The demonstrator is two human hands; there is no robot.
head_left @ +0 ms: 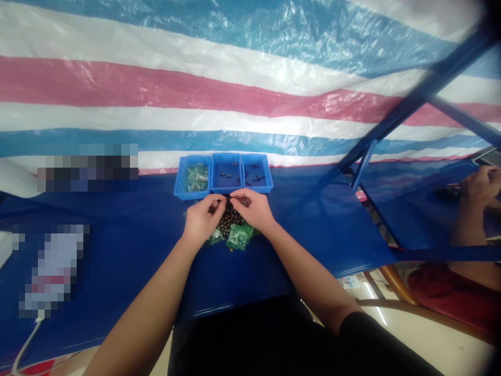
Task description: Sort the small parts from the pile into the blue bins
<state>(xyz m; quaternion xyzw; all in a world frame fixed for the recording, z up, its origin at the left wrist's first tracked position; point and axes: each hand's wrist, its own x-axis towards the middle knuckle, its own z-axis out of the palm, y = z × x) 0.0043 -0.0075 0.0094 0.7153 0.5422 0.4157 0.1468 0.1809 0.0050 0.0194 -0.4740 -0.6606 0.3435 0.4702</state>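
My left hand (203, 216) and my right hand (254, 209) meet fingertip to fingertip, pinching a small dark piece (228, 198) too tiny to name. Beneath them lies a pile of small brass-and-black metal parts (230, 219). Green-tinted plastic packets (239, 236) sit at the pile's near edge, partly beside my right wrist. Just beyond my hands stand three blue bins side by side. The left bin (180, 185) holds clear and green packets. A few small metal parts lie in the middle bin (226, 183), and dark screw-like pieces in the right bin (269, 180).
The blue table (313, 224) runs along a striped plastic sheet (235, 104). A blurred-out slab with a white cable (25, 339) lies at the left. Blue metal frame bars (391, 120) rise at the right, where another person's hand (479, 185) is visible.
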